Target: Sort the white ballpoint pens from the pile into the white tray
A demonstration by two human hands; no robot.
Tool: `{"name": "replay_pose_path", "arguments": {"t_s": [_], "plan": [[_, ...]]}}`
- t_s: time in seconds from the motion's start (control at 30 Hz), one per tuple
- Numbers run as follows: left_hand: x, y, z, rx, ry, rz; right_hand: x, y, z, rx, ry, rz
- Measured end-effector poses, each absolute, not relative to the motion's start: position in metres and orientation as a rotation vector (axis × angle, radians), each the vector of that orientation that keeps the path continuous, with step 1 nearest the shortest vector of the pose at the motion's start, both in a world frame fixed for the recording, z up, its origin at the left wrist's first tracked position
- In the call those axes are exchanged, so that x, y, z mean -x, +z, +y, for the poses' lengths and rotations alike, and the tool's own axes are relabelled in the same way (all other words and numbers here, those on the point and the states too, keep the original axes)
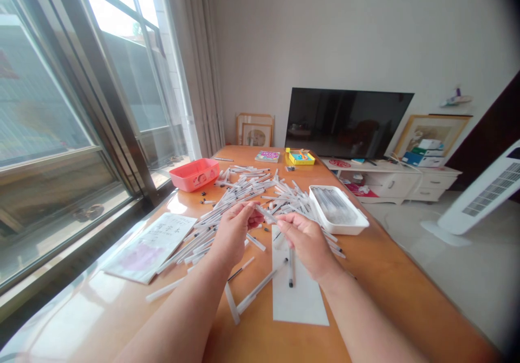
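Observation:
Between my two hands is a translucent pen point(266, 214), held up over the table. My left hand point(240, 223) pinches its left end, and my right hand point(304, 238) pinches the right end. Whether it is a whole pen or only a barrel I cannot tell. Beneath my right hand lies a white sheet of paper point(296, 303) with a black-tipped pen point(291, 268) on it. Many loose pen parts point(244, 189) are heaped behind and left of my hands. A thin dark refill point(240, 270) and clear barrels point(260, 287) lie nearer to me.
A white tray point(359, 223) of pens stands to the right. At the left are a red plastic basket point(184, 181) and a notebook point(142, 254). Toward the far end lie a yellow box point(303, 159) and a booklet point(267, 156). A window point(60, 92) borders the left side.

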State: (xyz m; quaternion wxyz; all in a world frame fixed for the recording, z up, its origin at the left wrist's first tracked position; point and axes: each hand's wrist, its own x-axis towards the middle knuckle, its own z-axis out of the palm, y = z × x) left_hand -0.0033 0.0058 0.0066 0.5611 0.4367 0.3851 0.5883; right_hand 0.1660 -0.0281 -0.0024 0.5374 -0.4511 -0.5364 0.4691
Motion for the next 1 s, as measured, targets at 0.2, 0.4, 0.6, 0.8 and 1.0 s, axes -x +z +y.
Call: {"name": "replay_pose_path", "arguments": {"t_s": [0.2,0.4,0.6,0.8,1.0], "plan": [[0.008,0.007,0.009,-0.912,1.33,0.875,-0.183,0.004,-0.021,0.941,1.406,-0.902],[0.007,0.004,0.011,-0.739,1.281,0.854,-0.187,0.001,-0.012,0.84,1.329,-0.738],[-0.001,-0.003,0.007,-0.697,1.17,0.795,-0.168,-0.012,-0.018,1.027,1.216,-1.009],[-0.009,-0.005,0.001,-0.738,1.072,0.755,-0.157,-0.01,-0.023,1.064,1.101,-1.128],[-0.01,-0.002,-0.004,-0.864,1.044,0.748,-0.155,-0.012,-0.022,0.998,1.057,-1.104]]}}
